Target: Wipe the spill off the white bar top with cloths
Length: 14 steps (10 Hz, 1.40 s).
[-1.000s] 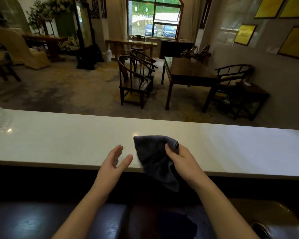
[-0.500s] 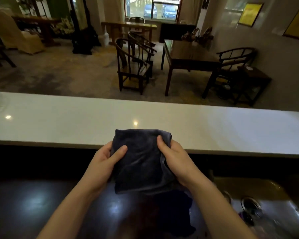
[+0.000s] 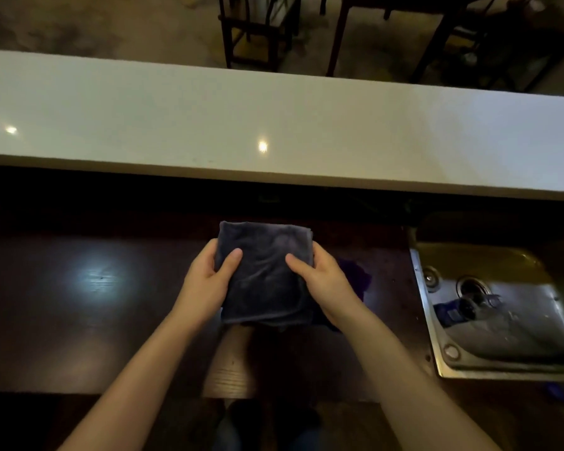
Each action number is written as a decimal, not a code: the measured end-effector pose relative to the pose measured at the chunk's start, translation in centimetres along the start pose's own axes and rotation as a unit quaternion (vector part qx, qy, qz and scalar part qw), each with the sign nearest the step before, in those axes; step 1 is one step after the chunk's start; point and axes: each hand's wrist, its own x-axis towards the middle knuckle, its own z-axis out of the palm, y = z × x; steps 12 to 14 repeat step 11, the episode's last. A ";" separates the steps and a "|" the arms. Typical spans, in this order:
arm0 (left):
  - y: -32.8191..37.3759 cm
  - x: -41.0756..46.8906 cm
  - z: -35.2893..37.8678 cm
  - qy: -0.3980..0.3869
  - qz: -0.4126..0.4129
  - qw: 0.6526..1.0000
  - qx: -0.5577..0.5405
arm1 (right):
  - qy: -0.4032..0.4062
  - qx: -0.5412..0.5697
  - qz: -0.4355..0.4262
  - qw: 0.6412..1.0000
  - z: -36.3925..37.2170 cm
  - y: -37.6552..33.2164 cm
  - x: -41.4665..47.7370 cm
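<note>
We grip the folded dark grey cloth (image 3: 264,271) with left hand (image 3: 205,281) and right hand (image 3: 326,284) closed on its sides, above the dark lower counter (image 3: 95,304), apparently between wiping passes; next, return it to the white bar top (image 3: 274,125).

One head-worn camera looks steeply down from above the person's forearms. The dark lower counter (image 3: 95,288) lies near; the white bar top (image 3: 274,118) crosses above, the sink (image 3: 502,307) at right.
</note>
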 end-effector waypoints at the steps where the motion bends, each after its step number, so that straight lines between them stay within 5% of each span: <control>1: -2.4 -0.2 0.3 0.019 -0.026 0.997 0.070 | 0.015 -0.046 0.035 0.998 0.4 3.3 0.4; 4: -7.6 1.3 1.4 0.025 -0.123 0.967 0.221 | 0.066 -0.230 0.083 0.967 2.0 9.0 3.4; 7: -8.4 2.0 1.7 0.030 -0.118 0.940 0.319 | 0.088 -0.355 0.070 0.928 2.8 9.7 5.0; 11: -5.6 1.7 2.3 0.011 -0.041 0.887 0.460 | 0.065 -0.410 0.039 0.909 2.2 8.0 4.7; 14: -5.6 1.7 2.3 0.011 -0.041 0.887 0.460 | 0.065 -0.410 0.039 0.909 2.2 8.0 4.7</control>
